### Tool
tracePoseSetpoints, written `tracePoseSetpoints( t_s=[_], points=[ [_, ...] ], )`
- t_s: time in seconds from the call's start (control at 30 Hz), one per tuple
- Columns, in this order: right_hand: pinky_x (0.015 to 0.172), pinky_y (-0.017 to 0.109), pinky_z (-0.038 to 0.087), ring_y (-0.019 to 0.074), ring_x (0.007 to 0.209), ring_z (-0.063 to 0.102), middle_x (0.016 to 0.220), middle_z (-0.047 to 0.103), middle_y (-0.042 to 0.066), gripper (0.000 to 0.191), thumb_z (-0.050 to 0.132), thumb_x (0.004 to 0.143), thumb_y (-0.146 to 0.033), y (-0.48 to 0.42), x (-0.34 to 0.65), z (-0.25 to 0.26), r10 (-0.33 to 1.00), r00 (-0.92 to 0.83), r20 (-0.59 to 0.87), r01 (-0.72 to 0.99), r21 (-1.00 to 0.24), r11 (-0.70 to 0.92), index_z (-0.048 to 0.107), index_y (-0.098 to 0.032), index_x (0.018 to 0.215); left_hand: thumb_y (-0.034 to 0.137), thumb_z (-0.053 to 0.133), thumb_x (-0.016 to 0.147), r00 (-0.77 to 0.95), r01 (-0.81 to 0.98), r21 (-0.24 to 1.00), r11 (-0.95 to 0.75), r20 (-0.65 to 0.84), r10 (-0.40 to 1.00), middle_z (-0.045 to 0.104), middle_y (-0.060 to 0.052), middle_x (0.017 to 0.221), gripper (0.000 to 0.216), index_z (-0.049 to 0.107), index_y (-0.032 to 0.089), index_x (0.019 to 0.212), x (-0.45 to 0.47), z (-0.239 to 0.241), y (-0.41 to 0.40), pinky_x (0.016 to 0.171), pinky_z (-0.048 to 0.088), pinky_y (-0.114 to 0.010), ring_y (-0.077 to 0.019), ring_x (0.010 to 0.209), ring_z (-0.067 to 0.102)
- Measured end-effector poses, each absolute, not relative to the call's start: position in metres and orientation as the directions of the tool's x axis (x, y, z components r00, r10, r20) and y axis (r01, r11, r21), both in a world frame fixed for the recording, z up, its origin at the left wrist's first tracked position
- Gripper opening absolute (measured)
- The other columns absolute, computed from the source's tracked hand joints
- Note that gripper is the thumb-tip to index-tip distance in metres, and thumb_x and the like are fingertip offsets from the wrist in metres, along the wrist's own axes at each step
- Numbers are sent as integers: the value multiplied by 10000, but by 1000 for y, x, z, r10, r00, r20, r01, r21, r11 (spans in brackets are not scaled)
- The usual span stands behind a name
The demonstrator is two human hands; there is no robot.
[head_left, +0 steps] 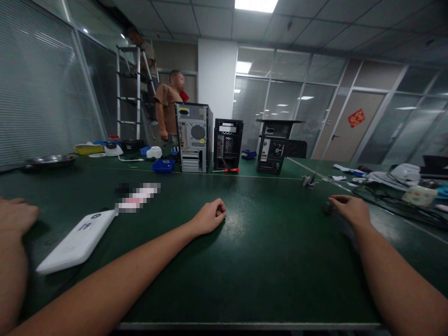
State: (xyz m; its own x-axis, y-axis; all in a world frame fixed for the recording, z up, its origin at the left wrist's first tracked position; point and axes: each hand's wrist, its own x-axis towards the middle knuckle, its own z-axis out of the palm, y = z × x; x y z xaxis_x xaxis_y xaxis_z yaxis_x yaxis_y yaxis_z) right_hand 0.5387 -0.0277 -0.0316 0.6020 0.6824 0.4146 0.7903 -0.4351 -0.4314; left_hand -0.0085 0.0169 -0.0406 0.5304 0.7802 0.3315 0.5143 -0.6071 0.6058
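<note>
My left hand [210, 216] rests on the green table, its fingers curled into a loose fist with nothing visible in them. Farther right, my right hand [353, 211] pinches a small dark metal part [328, 208] at or just above the tabletop; blur hides its exact kind. Behind that hand stand several small metal pieces [308, 181] in a cluster. To the left of my left forearm lies a white device like a power bank [80, 240].
Another person's hand [17, 214] rests at the left edge. Three computer cases [193, 135] stand at the back, with a red-handled screwdriver [231, 170] and a blue tray [163, 166] near them. Black cables [395, 205] lie right. Two people are by a ladder [138, 93].
</note>
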Motion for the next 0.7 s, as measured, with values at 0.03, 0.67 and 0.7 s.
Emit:
tracePoseSetpoints(
  t_s=[0.03, 0.67, 0.7],
  points=[
    [705, 330, 436, 263, 918, 661, 998, 764, 103, 389, 625, 801, -473, -28, 538, -31, 680, 611, 405, 782, -438, -443, 778, -206, 1039, 265, 594, 847, 531, 513, 605, -609, 334, 779, 630, -15, 798, 107, 555, 188, 910, -9, -41, 17, 652, 417, -271, -167, 725, 596],
    [682, 334, 441, 255, 824, 671, 921, 769, 101, 381, 650, 755, -470, -23, 545, -35, 667, 630, 399, 761, -490, -426, 793, -223, 1008, 258, 590, 847, 539, 510, 605, -611, 329, 775, 630, -18, 809, 106, 562, 182, 916, -9, -40, 16, 669, 419, -276, -166, 731, 589],
    [687, 342, 444, 262, 823, 675, 890, 768, 97, 393, 652, 745, -486, -22, 544, -36, 667, 637, 386, 751, -507, -423, 791, -221, 999, 257, 590, 846, 540, 510, 606, -610, 326, 776, 631, -18, 809, 105, 562, 183, 914, -9, -40, 15, 670, 420, -276, -166, 731, 589]
  ],
)
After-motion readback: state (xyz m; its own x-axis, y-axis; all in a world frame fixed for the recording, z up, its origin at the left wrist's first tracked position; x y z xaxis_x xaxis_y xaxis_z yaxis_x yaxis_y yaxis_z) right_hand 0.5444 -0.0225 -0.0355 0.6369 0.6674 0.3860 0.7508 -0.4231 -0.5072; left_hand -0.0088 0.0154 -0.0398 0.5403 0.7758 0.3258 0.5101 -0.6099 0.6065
